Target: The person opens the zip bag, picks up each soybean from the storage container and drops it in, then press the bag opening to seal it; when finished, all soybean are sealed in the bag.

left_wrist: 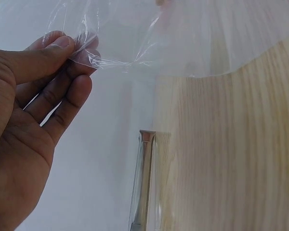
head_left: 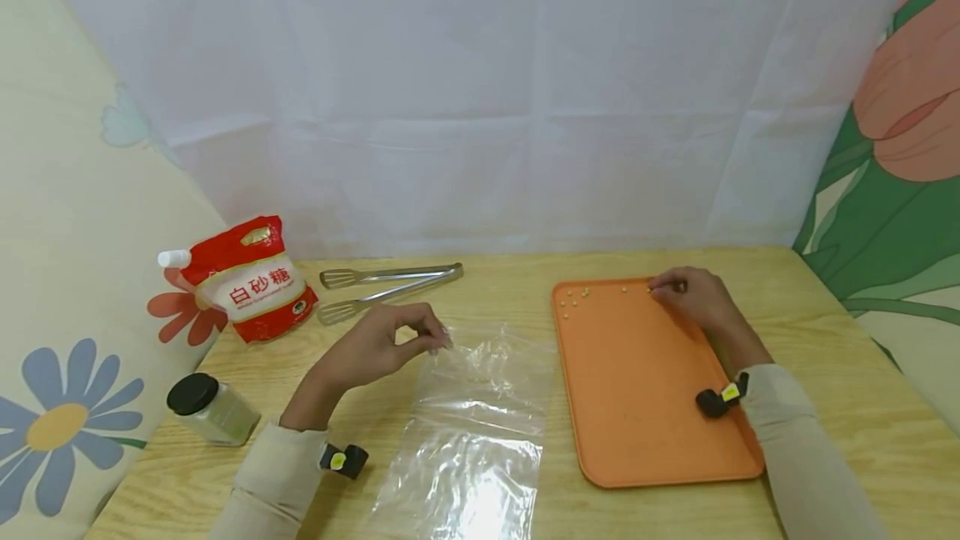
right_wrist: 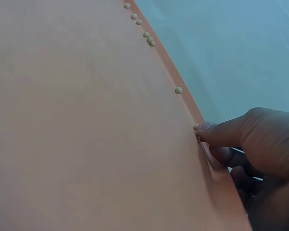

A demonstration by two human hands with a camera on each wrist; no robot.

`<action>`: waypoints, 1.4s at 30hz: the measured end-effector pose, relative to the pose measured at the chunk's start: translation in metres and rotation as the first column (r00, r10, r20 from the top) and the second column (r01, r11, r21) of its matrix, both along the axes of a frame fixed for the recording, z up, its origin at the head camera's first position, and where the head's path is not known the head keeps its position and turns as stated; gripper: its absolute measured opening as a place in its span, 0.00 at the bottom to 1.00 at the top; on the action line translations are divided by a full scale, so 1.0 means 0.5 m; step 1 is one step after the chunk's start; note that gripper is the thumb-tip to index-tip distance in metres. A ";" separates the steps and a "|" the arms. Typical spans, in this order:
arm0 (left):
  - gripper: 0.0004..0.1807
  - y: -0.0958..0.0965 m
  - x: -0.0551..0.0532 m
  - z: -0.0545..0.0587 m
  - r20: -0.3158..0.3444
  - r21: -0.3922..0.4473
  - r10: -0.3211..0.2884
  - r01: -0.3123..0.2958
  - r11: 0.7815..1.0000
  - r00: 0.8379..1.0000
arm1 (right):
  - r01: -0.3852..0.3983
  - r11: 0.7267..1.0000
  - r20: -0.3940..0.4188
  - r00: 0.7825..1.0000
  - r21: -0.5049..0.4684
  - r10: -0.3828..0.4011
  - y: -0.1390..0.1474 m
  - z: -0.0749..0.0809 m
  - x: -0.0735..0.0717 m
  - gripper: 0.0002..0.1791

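Observation:
My left hand [head_left: 386, 342] pinches the top edge of a clear plastic bag [head_left: 483, 415] between thumb and fingers. The bag lies flat on the table, its mouth edge lifted a little; the same pinch shows in the left wrist view on the thin film [left_wrist: 91, 60]. Over the far edge of an orange tray [head_left: 645, 407], my right hand [head_left: 697, 298] has thumb and finger together on a small pale soybean [right_wrist: 196, 126] by the rim. Several more soybeans [right_wrist: 178, 90] lie along that rim toward the tray's far left corner. The right hand's curled fingers are partly hidden.
Metal tongs [head_left: 397, 283] lie behind my left hand. A red and white sugar pouch [head_left: 255, 282] stands at the far left, with a black-lidded jar [head_left: 213, 411] in front of it. A white cloth [head_left: 480, 107] hangs behind the wooden table [head_left: 840, 373].

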State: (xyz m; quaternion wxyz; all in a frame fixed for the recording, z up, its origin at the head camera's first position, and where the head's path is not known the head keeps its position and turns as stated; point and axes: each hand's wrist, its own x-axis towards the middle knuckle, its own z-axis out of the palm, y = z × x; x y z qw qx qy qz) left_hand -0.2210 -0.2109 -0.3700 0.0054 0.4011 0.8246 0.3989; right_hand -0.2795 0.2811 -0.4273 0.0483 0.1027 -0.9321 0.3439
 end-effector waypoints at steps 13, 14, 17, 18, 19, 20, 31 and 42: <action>0.07 0.001 -0.001 -0.001 -0.002 0.009 -0.007 0.007 1.000 1.000 | 0.006 1.000 -0.017 1.000 0.027 -0.005 0.003 -0.009 -0.013 0.12; 0.07 0.001 -0.001 -0.001 -0.002 0.009 -0.007 0.007 1.000 1.000 | 0.008 1.000 -0.017 1.000 0.029 -0.008 0.003 -0.010 -0.014 0.12; 0.07 0.001 -0.001 -0.001 0.002 0.007 -0.003 0.003 1.000 1.000 | 0.018 0.999 -0.013 1.000 0.030 -0.017 0.004 -0.013 -0.015 0.13; 0.07 0.001 -0.001 -0.002 0.003 0.007 -0.001 0.001 1.000 1.000 | 0.022 0.999 -0.009 1.000 0.028 -0.022 0.004 -0.013 -0.015 0.13; 0.07 0.001 -0.001 -0.002 0.004 0.006 0.001 -0.001 1.000 1.000 | 0.027 0.999 0.000 1.000 0.019 -0.027 0.004 -0.013 -0.015 0.14; 0.07 0.001 -0.001 -0.002 0.005 0.005 0.002 -0.002 1.000 1.000 | 0.034 0.999 0.012 0.999 0.009 -0.034 0.004 -0.012 -0.014 0.14; 0.07 -0.001 0.000 -0.004 -0.004 -0.002 0.010 -0.010 1.000 1.000 | 0.040 0.983 0.088 0.996 -0.177 -0.025 -0.002 0.008 0.000 0.21; 0.08 0.000 0.004 0.002 -0.007 -0.009 0.012 -0.012 1.000 1.000 | -0.039 0.948 0.067 0.996 -0.317 0.063 -0.048 0.044 -0.002 0.26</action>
